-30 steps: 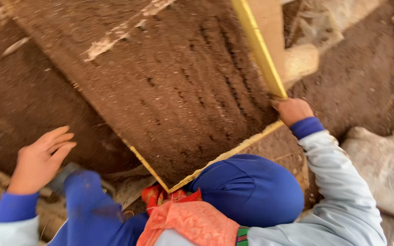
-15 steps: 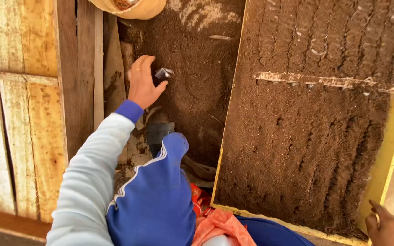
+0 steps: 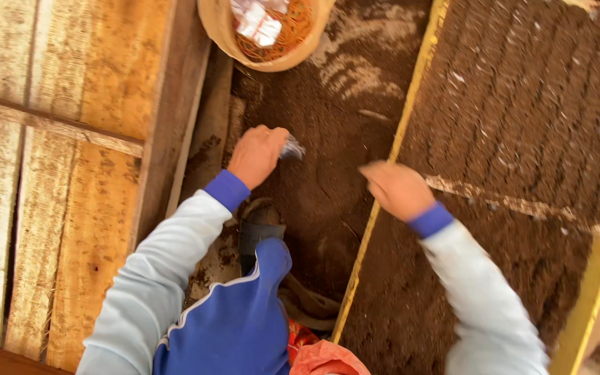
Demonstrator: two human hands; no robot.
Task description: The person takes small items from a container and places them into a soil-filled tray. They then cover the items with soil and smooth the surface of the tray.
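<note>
- Right half of the view is taken up by a large flat brown fibre mat (image 3: 522,139), ridged in rows, with a pale strip crossing it at a slant.
- The mat is bordered by a yellow frame (image 3: 411,90) along its left edge and again at the lower right.
- Left side is filled by a wall of worn wooden planks (image 3: 57,173), yellowed and patchy.
- Between the planks and the frame, a strip of ground covered in loose brown fibre dust (image 3: 314,173) is seen.
- A round tan basket (image 3: 223,35) is set at the top of that strip, touching the planks' edge; orange bands and white scraps are seen inside it.
- A knee in blue trousers with a white stripe (image 3: 244,312) is raised at the bottom centre, with a dark sandal (image 3: 258,229) just above it.
- Left hand (image 3: 257,154) is curled around a small shiny grey object (image 3: 292,147), pinched at the fingertips just above the dust; what the object is cannot be told.
- Right hand (image 3: 397,189) is blurred, held over the frame's left edge near the left hand; whether it is clenched or released cannot be told.
</note>
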